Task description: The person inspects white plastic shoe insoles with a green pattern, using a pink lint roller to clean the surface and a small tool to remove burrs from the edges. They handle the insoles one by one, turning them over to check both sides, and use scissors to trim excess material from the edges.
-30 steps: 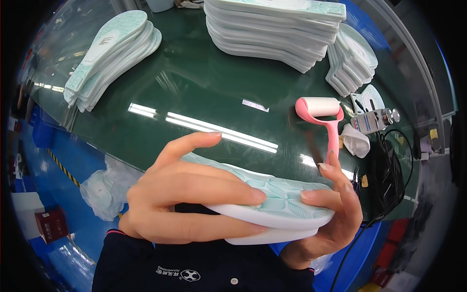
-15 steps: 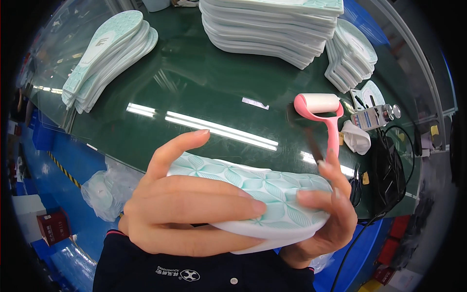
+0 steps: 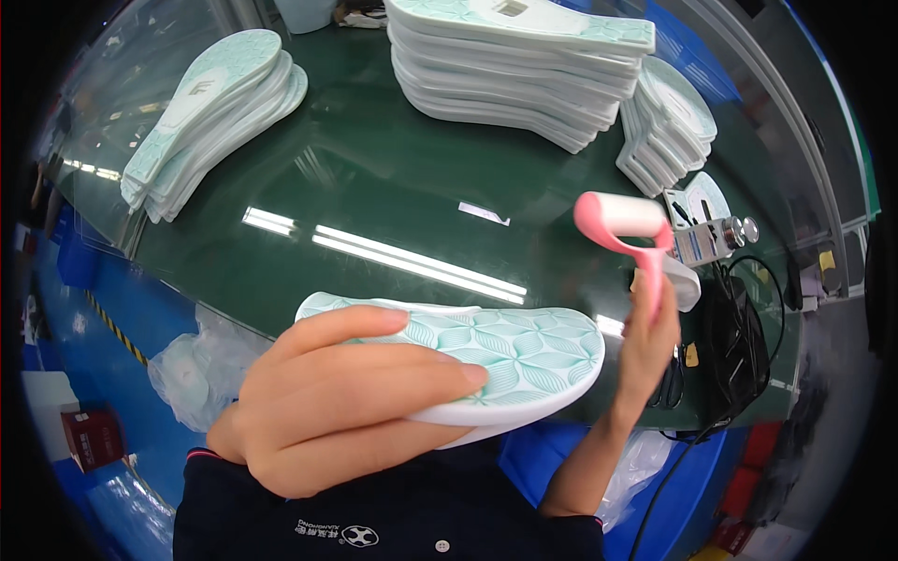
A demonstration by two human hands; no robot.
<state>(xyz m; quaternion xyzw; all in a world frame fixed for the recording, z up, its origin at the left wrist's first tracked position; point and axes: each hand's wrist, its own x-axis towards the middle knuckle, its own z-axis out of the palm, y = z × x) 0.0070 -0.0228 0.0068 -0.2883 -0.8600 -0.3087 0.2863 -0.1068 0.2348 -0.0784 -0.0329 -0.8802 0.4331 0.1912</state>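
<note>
A long white plastic piece with rounded ends and a mint-green leaf pattern (image 3: 538, 351) is in my left hand (image 3: 346, 402), near the table's front edge. The fingers of that hand lie across its patterned face and wrap round its near side. My right hand (image 3: 650, 337) is closed round the handle of a pink sticky roller (image 3: 631, 220) with a white drum. The roller stands upright above the table, apart from the patterned piece. Part of a crumpled white cloth (image 3: 686, 283) shows behind the handle.
Stacks of similar white-and-mint pieces stand at the far left (image 3: 210, 112), far middle (image 3: 505, 75) and far right (image 3: 666, 122). On the right are a bottle with a metal top (image 3: 706, 243), a black bag (image 3: 739, 337) and a cable. A paper strip (image 3: 484, 214) lies mid-table.
My right hand has let go of the patterned piece and taken hold of the pink roller's handle, tilting it up. The piece has shifted slightly left in my left hand.
</note>
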